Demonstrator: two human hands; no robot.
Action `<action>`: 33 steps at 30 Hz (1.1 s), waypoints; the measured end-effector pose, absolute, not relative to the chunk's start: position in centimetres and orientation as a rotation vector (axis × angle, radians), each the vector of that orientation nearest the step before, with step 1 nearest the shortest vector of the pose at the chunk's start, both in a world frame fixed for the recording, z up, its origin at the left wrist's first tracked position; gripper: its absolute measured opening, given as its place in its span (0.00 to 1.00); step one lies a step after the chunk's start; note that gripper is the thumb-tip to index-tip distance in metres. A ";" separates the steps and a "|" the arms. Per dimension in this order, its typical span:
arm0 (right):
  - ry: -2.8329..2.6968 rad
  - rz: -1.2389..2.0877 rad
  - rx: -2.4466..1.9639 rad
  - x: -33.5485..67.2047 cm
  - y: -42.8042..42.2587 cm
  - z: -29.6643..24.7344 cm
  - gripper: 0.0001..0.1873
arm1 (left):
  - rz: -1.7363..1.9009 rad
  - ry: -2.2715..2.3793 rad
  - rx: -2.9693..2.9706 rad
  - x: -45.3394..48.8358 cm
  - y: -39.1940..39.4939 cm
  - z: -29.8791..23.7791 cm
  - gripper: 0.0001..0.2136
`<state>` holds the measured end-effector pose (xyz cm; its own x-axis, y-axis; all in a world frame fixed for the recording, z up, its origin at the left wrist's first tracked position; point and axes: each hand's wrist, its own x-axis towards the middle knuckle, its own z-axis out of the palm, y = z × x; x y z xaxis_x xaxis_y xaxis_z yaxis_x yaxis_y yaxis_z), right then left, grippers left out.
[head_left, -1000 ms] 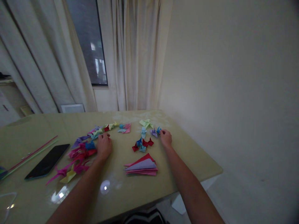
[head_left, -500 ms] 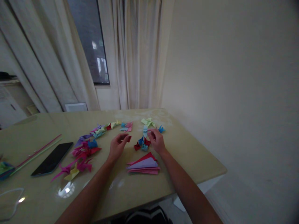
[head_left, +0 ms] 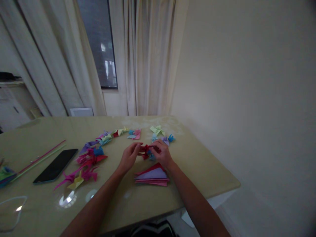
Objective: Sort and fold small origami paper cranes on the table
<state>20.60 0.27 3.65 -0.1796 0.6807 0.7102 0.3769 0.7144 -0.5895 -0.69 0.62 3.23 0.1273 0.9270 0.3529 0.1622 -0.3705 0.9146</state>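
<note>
Both hands meet over the table, their fingertips pinched at a small red folded paper [head_left: 146,148]. My left hand [head_left: 130,155] grips its left side. On the right side of the red paper are the closed fingers of my right hand [head_left: 161,153]. Partly hidden beneath the hands lies a blue-and-red folded paper piece [head_left: 152,157]. Closer to me is a stack of folded paper [head_left: 152,176] in pink, red and lilac. Just beyond my right hand sit a light blue piece [head_left: 154,137], a purple piece [head_left: 165,141] and a bright blue piece [head_left: 171,138].
A curved row of colourful origami pieces [head_left: 90,159] runs along the left. Left of it are a black phone [head_left: 56,166], thin pink and green sticks [head_left: 40,160] and a white cable [head_left: 19,212]. Pale green folded paper [head_left: 157,130] and pink-and-blue paper [head_left: 134,134] lie farther back.
My left hand has moved right with the red paper, and my right hand has come down to meet it. The purple piece behind my right hand is now uncovered.
</note>
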 end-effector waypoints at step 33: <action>-1.807 0.344 -1.500 27.5 2.7 1.7 0.05 | 1.123 1.736 2.221 -7.5 2.1 2.1 0.15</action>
<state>27.48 2.67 1.66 -0.0327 0.9279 0.3713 0.7263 0.2772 -0.6290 -7.48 2.11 2.06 0.0744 0.8746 0.4791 0.7956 -0.3417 0.5002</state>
